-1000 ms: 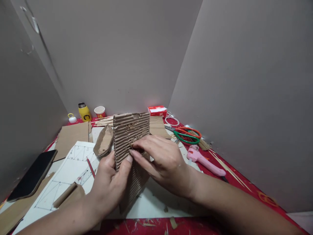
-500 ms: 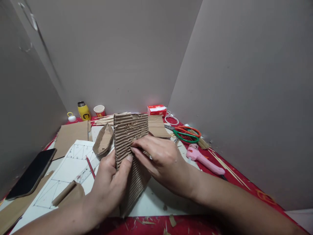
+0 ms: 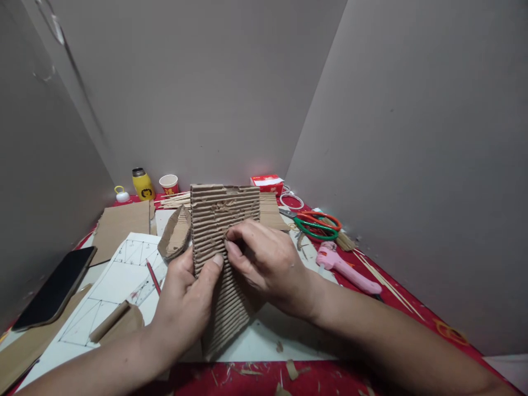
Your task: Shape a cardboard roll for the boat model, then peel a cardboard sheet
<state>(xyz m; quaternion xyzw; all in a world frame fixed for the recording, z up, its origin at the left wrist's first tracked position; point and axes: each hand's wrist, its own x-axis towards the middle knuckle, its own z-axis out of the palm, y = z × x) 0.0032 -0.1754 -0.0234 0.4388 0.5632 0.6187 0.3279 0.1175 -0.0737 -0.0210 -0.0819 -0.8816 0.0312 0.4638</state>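
Observation:
A corrugated cardboard piece (image 3: 226, 212) is held up at the centre of the view, ridges facing me, with a torn patch near its top. My left hand (image 3: 192, 294) grips its left edge, thumb across the ridges and the other fingers mostly hidden behind. Thumb and forefinger of my right hand (image 3: 268, 264) are pinched together against the ridged face, right of my left thumb. Whatever lies between those fingertips is too small to make out. Behind the cardboard, to the left, sits a small boat-shaped cardboard form (image 3: 175, 234).
Left are a black phone (image 3: 55, 286), drawn paper (image 3: 134, 250) and a red pencil (image 3: 153, 276). At the back stand a yellow bottle (image 3: 142, 184), a paper cup (image 3: 169, 185) and a red box (image 3: 267, 183). Scissors (image 3: 317, 226) and a pink glue gun (image 3: 348, 270) lie right.
The cardboard has turned slightly, showing more of its ridged face. My right hand has shifted a little on it, still pinching; my left hand keeps its hold.

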